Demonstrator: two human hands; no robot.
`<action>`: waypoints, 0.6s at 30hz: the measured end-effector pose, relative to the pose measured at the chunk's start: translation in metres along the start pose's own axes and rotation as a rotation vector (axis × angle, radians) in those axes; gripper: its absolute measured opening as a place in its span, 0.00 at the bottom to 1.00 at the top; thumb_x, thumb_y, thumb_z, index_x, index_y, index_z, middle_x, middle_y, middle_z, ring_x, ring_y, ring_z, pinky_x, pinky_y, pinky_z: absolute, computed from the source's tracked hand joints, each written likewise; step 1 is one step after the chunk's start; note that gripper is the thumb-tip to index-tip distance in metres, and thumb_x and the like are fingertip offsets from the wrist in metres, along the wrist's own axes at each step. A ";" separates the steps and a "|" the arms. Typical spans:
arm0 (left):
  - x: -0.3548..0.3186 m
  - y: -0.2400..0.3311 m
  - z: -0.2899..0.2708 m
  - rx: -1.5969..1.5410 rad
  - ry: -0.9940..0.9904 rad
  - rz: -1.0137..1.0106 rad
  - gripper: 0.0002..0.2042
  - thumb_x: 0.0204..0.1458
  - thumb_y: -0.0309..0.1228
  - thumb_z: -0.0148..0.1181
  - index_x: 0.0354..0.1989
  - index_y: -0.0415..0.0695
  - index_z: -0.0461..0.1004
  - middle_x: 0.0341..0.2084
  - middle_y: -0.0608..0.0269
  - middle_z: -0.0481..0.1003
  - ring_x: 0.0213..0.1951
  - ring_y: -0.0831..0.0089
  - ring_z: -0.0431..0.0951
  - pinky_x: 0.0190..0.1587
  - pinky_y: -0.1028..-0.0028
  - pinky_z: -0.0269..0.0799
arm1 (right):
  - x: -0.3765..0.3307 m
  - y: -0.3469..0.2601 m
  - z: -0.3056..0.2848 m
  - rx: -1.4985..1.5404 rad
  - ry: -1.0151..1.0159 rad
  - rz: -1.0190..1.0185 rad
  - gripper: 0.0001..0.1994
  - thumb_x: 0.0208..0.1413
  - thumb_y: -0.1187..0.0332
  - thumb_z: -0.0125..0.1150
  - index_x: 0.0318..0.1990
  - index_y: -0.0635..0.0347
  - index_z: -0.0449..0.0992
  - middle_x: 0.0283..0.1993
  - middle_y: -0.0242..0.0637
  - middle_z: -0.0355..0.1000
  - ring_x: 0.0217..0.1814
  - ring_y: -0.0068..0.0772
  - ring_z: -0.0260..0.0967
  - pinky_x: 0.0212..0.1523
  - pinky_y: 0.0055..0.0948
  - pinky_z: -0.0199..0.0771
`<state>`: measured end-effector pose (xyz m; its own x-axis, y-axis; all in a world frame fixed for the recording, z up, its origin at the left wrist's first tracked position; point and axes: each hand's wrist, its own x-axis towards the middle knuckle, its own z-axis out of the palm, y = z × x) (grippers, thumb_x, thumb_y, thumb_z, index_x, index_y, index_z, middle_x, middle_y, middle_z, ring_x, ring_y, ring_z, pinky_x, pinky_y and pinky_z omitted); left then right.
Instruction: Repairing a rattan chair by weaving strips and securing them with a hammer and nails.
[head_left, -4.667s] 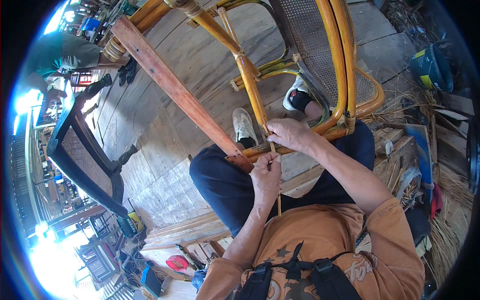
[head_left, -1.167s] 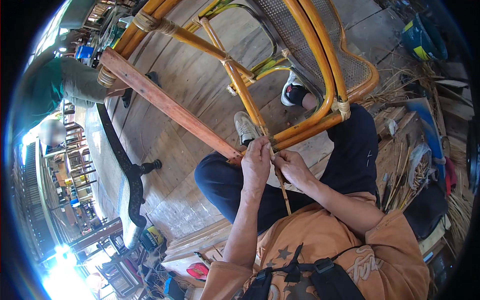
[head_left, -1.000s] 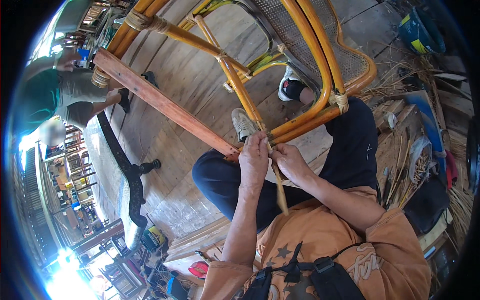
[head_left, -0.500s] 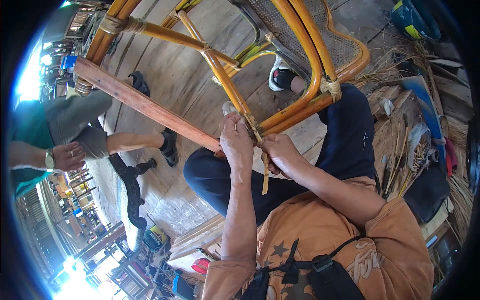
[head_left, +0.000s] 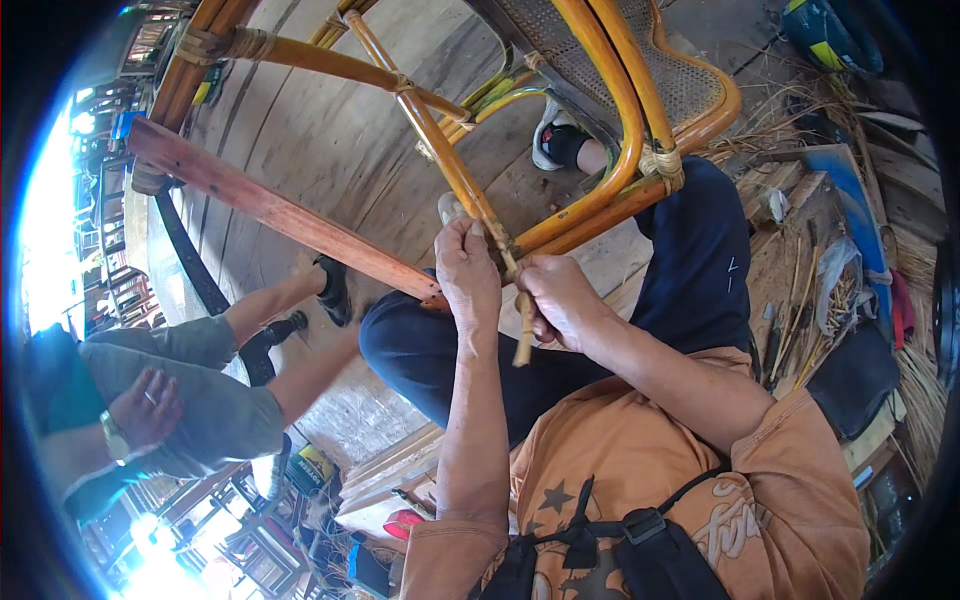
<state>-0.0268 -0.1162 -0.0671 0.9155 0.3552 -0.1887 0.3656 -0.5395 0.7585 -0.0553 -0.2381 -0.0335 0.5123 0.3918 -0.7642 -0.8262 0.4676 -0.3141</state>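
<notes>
A rattan chair frame (head_left: 455,165) of glossy yellow-brown poles leans toward me, its lower joint between my hands. My left hand (head_left: 468,272) is closed at the left side of this joint, fingers bent and thumb up beside the pole; what it pinches is hidden. From the right, my right hand (head_left: 565,300) grips a pale flat rattan strip (head_left: 524,335) close to the joint. The strip's loose end hangs down below the hands, over my lap. A reddish wooden board (head_left: 285,215) slants from the frame's left pole to my left knee.
Woven cane panel (head_left: 640,95) fills the frame's upper right. At right stands a wooden work surface (head_left: 790,235) with cane scraps and a plastic bag (head_left: 835,285). Another person (head_left: 180,380) passes at left. A dark bucket (head_left: 830,35) sits top right.
The other person at left has stepped nearer to me. The frame and board have shifted slightly left. The strip's hanging end has swung left and up; both hands stay at the joint.
</notes>
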 end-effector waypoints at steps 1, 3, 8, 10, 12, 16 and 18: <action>0.000 0.001 0.000 -0.008 0.010 -0.039 0.09 0.55 0.28 0.50 0.38 0.35 0.72 0.33 0.50 0.72 0.36 0.61 0.73 0.41 0.68 0.67 | -0.002 -0.001 -0.001 -0.003 -0.003 0.003 0.05 0.55 0.71 0.44 0.33 0.62 0.65 0.13 0.31 0.59 0.05 0.21 0.51 0.05 0.21 0.45; -0.001 0.004 0.000 -0.018 0.023 -0.078 0.10 0.56 0.29 0.50 0.38 0.35 0.72 0.32 0.50 0.72 0.36 0.62 0.73 0.41 0.69 0.67 | -0.006 -0.002 -0.008 -0.036 -0.003 -0.158 0.06 0.56 0.70 0.44 0.35 0.63 0.67 0.14 0.29 0.60 0.06 0.18 0.51 0.05 0.19 0.48; -0.003 0.007 0.000 -0.060 0.048 -0.002 0.09 0.56 0.28 0.49 0.37 0.35 0.71 0.34 0.49 0.72 0.37 0.60 0.74 0.42 0.68 0.67 | -0.001 0.004 -0.009 -0.074 -0.005 -0.147 0.07 0.56 0.70 0.44 0.35 0.62 0.67 0.14 0.28 0.60 0.06 0.17 0.50 0.06 0.17 0.50; -0.001 -0.001 0.002 -0.029 0.048 -0.014 0.08 0.56 0.28 0.50 0.37 0.35 0.71 0.35 0.49 0.72 0.38 0.59 0.74 0.42 0.68 0.67 | 0.008 0.012 -0.010 -0.096 -0.053 -0.146 0.07 0.56 0.70 0.44 0.35 0.62 0.68 0.14 0.28 0.59 0.06 0.18 0.51 0.06 0.18 0.50; 0.000 -0.003 0.003 0.004 0.045 -0.026 0.08 0.55 0.27 0.50 0.37 0.36 0.72 0.36 0.49 0.72 0.39 0.57 0.74 0.43 0.67 0.68 | 0.009 0.011 -0.010 -0.094 -0.035 -0.112 0.06 0.56 0.70 0.44 0.34 0.61 0.67 0.14 0.28 0.59 0.06 0.19 0.51 0.05 0.19 0.49; -0.003 0.003 0.001 0.079 0.044 0.089 0.07 0.53 0.26 0.51 0.37 0.36 0.72 0.37 0.50 0.72 0.40 0.56 0.74 0.44 0.66 0.68 | 0.012 0.010 -0.012 -0.077 -0.006 -0.045 0.05 0.56 0.70 0.44 0.32 0.60 0.67 0.13 0.28 0.58 0.05 0.20 0.50 0.04 0.21 0.47; -0.004 0.006 0.001 0.096 0.050 0.138 0.07 0.53 0.25 0.51 0.36 0.36 0.72 0.38 0.50 0.72 0.40 0.56 0.74 0.44 0.67 0.68 | 0.009 0.006 -0.007 -0.092 0.011 -0.031 0.05 0.56 0.71 0.44 0.31 0.60 0.66 0.13 0.28 0.58 0.05 0.21 0.50 0.04 0.21 0.47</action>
<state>-0.0279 -0.1210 -0.0627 0.9496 0.3087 -0.0540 0.2536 -0.6556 0.7112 -0.0574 -0.2373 -0.0461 0.5362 0.3695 -0.7589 -0.8280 0.4049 -0.3879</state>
